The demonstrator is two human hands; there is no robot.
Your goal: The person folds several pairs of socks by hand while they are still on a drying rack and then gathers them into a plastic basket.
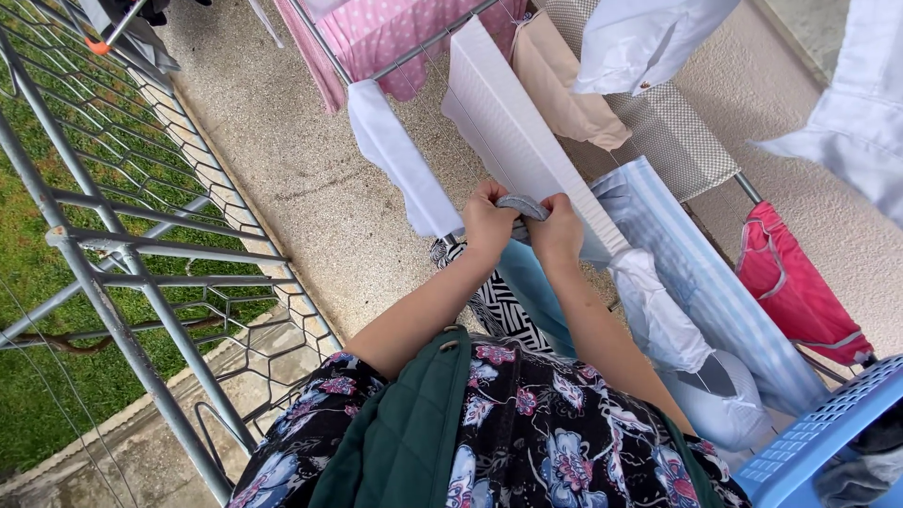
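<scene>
While both hands meet at the drying rack (414,58) rail, I see left hand (488,223) and right hand (557,229) each in a closed grip on 1 small grey cloth (523,204) | likely light, soft, limp | best pinched at its ends

Small grey cloth item (522,204), curved and bunched, pinched at both ends, lying across the near edge of the drying rack (414,56), touching a white ribbed towel (513,122).

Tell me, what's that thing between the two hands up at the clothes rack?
In the head view, a small grey piece of cloth sits between the left hand and the right hand. Both hands pinch it, just above the drying rack's wires.
</scene>
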